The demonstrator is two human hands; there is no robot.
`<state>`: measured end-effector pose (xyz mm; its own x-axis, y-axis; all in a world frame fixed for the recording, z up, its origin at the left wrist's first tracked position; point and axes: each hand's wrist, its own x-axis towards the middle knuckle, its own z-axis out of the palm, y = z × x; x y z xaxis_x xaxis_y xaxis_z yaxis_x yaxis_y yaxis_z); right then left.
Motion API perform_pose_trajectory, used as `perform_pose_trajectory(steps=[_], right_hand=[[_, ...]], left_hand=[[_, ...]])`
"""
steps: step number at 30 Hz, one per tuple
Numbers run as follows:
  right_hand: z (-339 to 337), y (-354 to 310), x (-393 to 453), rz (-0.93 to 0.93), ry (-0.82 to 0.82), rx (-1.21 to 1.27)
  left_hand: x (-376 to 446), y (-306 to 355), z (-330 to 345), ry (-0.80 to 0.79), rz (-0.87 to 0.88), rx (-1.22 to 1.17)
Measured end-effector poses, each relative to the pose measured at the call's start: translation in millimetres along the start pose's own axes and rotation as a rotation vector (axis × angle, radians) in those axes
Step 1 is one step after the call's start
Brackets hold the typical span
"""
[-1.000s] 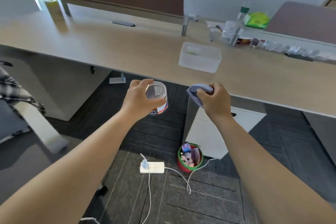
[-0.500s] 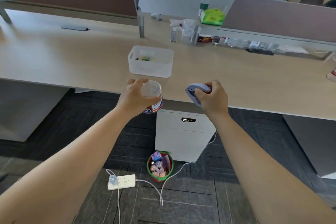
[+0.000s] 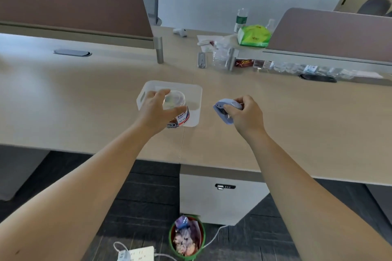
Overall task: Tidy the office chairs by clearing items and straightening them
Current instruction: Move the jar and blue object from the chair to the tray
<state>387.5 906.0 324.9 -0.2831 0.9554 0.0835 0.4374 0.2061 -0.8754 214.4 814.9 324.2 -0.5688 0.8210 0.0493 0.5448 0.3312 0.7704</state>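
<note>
My left hand [image 3: 153, 110] grips a clear plastic jar [image 3: 177, 110] with a printed label, holding it over the white plastic bin [image 3: 195, 95] on the wooden desk [image 3: 84, 99]. To the right of the bin, my right hand [image 3: 246, 115] is closed around a small light-blue stapler-like tool [image 3: 222, 110] above the desk top. A grey office chair [image 3: 151, 0] stands behind the far divider, with a person seated in it. Another chair [image 3: 374, 6] shows at the far right.
Two brown dividers [image 3: 74, 10] line the desk's back edge. Bottles, a green tissue pack [image 3: 253, 36] and small packets crowd the gap between them. Under the desk stand a white drawer unit [image 3: 220, 197], a full green bin [image 3: 187, 237] and a power strip [image 3: 137, 254].
Both hands have moved forward from over the floor to over the desk. The jar now hangs above the white bin. My view has shifted right and closer to the desk.
</note>
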Motion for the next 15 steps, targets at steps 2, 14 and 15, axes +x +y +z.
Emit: perform_pose_trajectory(steps=[2, 14, 15], right_hand=[[4, 2, 20, 0.005, -0.008, -0.013], [15, 34, 163, 0.002, -0.13, 0.028], [18, 38, 174, 0.003, -0.142, 0.03]], left_hand=[[22, 1, 4, 0.023, -0.005, 0.043], [145, 13, 66, -0.048, -0.18, 0.222], [155, 12, 73, -0.061, -0.201, 0.244]])
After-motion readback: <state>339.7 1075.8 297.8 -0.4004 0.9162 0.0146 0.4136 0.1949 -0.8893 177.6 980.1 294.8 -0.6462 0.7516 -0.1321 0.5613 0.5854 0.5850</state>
